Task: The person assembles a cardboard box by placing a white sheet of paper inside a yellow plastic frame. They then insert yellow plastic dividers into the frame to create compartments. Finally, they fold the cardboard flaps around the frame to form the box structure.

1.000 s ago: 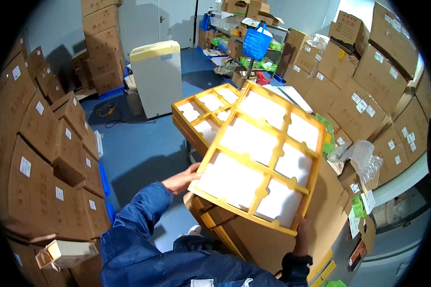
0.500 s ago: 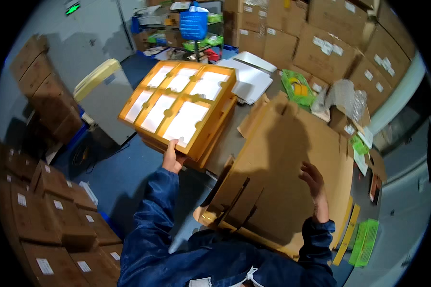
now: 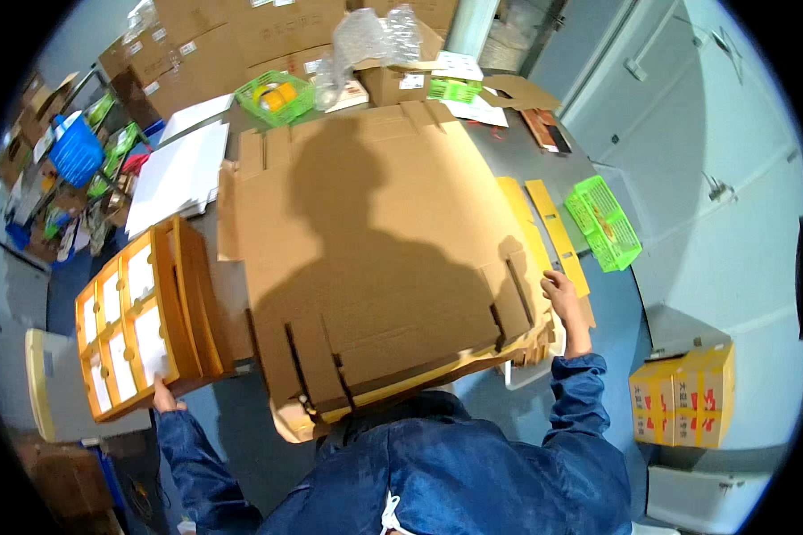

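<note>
My left hand (image 3: 166,398) grips the near edge of a yellow-orange divided tray (image 3: 136,306), with the thumb on its rim. White sheets lie in its several compartments. The tray rests tilted against or on another orange tray (image 3: 198,294) at the left end of the table. Loosely bent and holding nothing I can see, my right hand (image 3: 562,294) is over the right side, beside a flat yellow strip (image 3: 558,236). Whether its fingertips touch the strip, I cannot tell. Between my hands lies a large flattened cardboard sheet (image 3: 393,294), with my shadow across it.
White boards (image 3: 177,174) lie at the back left. A green basket with yellow rolls (image 3: 275,98) and bubble wrap (image 3: 366,45) stand at the back. Another green basket (image 3: 603,223) sits right. A taped carton (image 3: 684,395) stands by the lockers; a blue bag (image 3: 78,150) hangs far left.
My view has swung to the right, so the tray now appears farther left. My left hand still holds the tray. My right hand has moved to the yellow strips at the right edge.
</note>
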Available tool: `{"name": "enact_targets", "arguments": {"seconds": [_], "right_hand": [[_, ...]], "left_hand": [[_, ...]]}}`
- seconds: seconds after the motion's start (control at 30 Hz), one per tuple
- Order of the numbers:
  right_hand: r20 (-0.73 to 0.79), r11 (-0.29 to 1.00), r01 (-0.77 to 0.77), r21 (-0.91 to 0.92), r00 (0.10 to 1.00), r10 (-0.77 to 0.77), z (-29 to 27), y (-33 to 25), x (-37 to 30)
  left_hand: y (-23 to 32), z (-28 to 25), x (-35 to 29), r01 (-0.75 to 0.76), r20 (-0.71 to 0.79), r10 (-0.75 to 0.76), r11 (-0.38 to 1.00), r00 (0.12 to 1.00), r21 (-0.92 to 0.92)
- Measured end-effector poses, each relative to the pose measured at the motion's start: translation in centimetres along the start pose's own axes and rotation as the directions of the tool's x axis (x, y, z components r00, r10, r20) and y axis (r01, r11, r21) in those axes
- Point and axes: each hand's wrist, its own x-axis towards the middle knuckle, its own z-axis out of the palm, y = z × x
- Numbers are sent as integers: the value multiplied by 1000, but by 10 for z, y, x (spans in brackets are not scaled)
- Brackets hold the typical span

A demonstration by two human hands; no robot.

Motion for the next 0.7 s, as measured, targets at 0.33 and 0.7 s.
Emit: {"name": "enact_targets", "arguments": {"seconds": [0.33,0.7], "right_hand": [[64,932,194,-304,981,-184,73,30,155],[143,931,274,-241,959,-245,103,39,248]], "left_hand": [[-33,178,-222,-988,625,769,57,133,141],[-177,423,-421,-987,969,190,-65,-158,-149]]}}
